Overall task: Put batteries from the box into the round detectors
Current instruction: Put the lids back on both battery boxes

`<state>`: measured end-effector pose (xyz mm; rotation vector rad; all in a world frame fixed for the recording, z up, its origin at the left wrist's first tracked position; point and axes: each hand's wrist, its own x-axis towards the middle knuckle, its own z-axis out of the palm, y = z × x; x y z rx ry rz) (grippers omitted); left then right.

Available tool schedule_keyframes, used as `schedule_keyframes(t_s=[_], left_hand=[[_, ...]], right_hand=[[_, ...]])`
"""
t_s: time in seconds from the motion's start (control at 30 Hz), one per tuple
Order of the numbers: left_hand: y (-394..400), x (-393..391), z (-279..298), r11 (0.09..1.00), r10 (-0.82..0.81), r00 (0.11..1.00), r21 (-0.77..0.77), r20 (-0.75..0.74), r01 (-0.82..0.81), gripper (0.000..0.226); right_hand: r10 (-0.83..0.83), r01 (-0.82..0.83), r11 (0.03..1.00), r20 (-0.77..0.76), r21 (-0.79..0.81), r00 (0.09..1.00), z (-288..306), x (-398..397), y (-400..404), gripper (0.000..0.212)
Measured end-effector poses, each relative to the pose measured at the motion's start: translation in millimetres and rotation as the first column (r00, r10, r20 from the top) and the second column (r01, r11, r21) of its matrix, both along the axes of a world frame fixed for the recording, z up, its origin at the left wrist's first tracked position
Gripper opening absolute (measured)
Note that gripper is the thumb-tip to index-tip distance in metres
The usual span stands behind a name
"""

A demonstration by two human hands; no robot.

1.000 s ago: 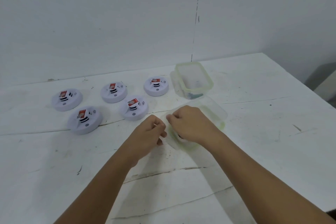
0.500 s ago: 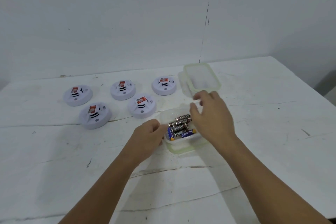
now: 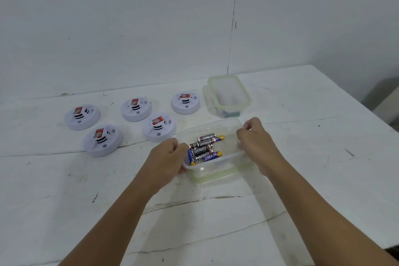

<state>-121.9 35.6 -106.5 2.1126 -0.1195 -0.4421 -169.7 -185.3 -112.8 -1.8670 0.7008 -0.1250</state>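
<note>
A clear plastic box (image 3: 218,171) sits on the table in front of me, with a pale green edge along its near side. Several batteries (image 3: 205,149), black and blue, lie loose inside it. My left hand (image 3: 167,157) grips the box's left end, fingers curled against the wall. My right hand (image 3: 257,143) holds the right rim with curled fingers. Several round white detectors lie to the left: one (image 3: 159,128) nearest the box, others behind it (image 3: 185,102) and further left (image 3: 102,140). Each shows a red label on top.
A second clear container with a green rim (image 3: 245,93) stands behind the box; something small and teal lies in it. The white table (image 3: 323,157) is cracked and scuffed. A white wall runs along its far edge, and the table's right edge drops off.
A second ago both hands covered the box. The right hand then lifted over its far side and has now come down on the right rim; the batteries show.
</note>
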Motion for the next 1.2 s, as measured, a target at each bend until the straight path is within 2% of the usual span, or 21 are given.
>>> schedule_keyframes(t_s=[0.1,0.2,0.37,0.6,0.87,0.93,1.0,1.1,1.2], left_hand=[[9.8,0.2,10.3,0.998,0.041,0.998,-0.041,0.038,-0.039,0.029],[30.1,1.3,19.7,0.997,0.081,0.992,-0.010,0.092,-0.081,0.027],[86.0,1.3,20.6,0.981,0.171,0.974,0.068,0.152,-0.183,0.027],[145.0,-11.0,8.8,0.944,0.272,0.953,0.157,0.130,-0.291,0.027],[154.8,-14.8,-1.9,0.887,0.291,0.948,0.335,0.131,-0.319,0.034],[152.4,-15.3,2.2,0.818,0.282,0.936,0.456,0.210,-0.349,0.036],[144.8,-16.2,10.9,0.783,0.269,0.902,0.468,0.338,-0.409,0.036],[122.7,-17.6,25.4,0.819,0.203,0.832,0.376,0.517,-0.433,0.037],[94.1,-16.7,32.2,0.893,0.086,0.798,0.310,0.597,-0.327,0.028]], right_hand=[[0.042,-0.043,0.999,0.034,0.017,0.999,10.4,2.9,8.7,0.011],[0.113,-0.115,0.993,0.063,0.025,0.992,20.7,8.2,26.5,0.008],[0.314,-0.312,0.949,0.058,-0.035,0.948,21.6,13.8,67.9,0.015],[0.497,-0.499,0.848,-0.059,-0.177,0.866,2.9,24.3,121.0,0.020],[0.544,-0.540,0.790,-0.076,-0.291,0.836,-11.2,25.7,134.5,0.028],[0.560,-0.548,0.783,-0.050,-0.294,0.827,-11.4,24.3,129.1,0.038],[0.567,-0.541,0.786,0.000,-0.299,0.824,-10.3,22.3,118.4,0.042],[0.531,-0.477,0.819,0.105,-0.318,0.841,-9.3,21.5,96.3,0.032],[0.580,-0.537,0.774,0.036,-0.335,0.814,-8.0,19.2,74.7,0.024]])
